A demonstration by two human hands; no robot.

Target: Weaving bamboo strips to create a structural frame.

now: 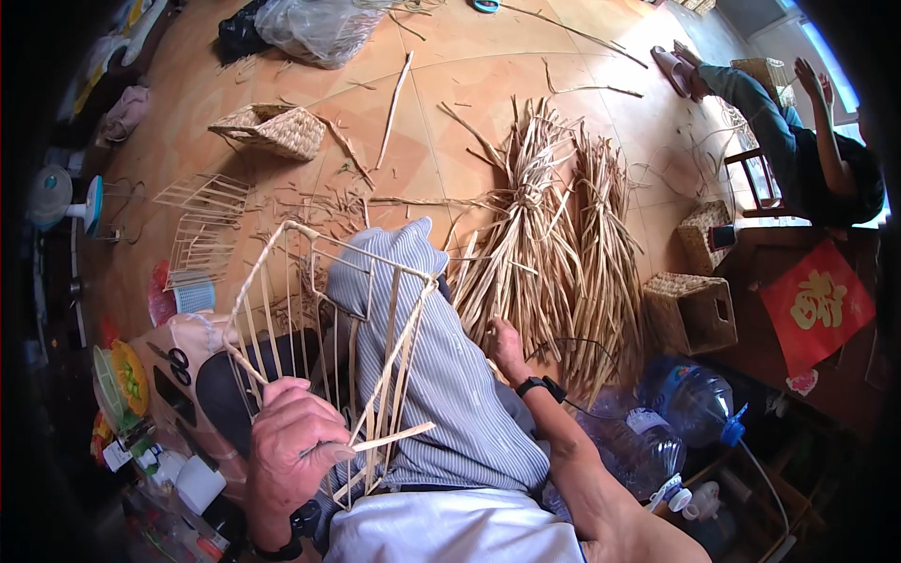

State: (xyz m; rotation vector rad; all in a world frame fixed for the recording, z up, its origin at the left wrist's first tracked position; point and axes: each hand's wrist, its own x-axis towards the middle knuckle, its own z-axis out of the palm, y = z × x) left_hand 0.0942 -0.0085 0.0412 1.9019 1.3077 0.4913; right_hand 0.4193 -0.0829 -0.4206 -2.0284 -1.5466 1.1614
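My left hand (298,441) is closed around the rim of an open basket frame (393,352), a box-shaped skeleton of thin bars. Pale plant strip is wrapped along part of its rim, and a short flat strip end (399,435) sticks out by my thumb. The frame rests over my lap, on a striped cloth (460,413). My right hand (509,351) reaches forward to the near left edge of a large bundle of dried stalks (533,235). Its fingers are bent together; whatever they grip is too small to make out. A second stalk bundle (605,216) lies alongside.
A woven basket (272,129) and a bare frame (202,225) lie on the left. Another woven basket (690,314) stands at right, near large plastic bottles (690,399). Scissors (178,366) lie at left. A seated person (798,141) is at far right. Stalk scraps litter the floor.
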